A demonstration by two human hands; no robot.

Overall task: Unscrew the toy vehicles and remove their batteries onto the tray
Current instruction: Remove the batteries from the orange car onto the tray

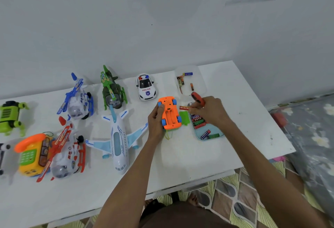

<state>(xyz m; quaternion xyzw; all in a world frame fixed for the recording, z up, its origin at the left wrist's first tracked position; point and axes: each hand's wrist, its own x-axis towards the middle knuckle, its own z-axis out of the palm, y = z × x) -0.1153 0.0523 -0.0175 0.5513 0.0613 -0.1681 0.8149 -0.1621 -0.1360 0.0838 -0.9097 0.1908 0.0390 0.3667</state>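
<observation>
Left hand [156, 118] grips the upturned orange car [170, 114], fingers curled round its side, mid-table towards the far edge. Right hand [211, 112] pinches a red battery [184, 108] between car and tray [198, 134], with the screwdriver [197, 99] held in the same hand.

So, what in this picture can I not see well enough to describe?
All in the head view:
Far end of the tray, covered by the right hand: its batteries cannot be counted.
Tip of the screwdriver, hidden inside that hand.
Top of the orange car, turned down in the left hand.
White toy, cut off by the left edge.
Battery labels in the clear box, too small to read.
</observation>
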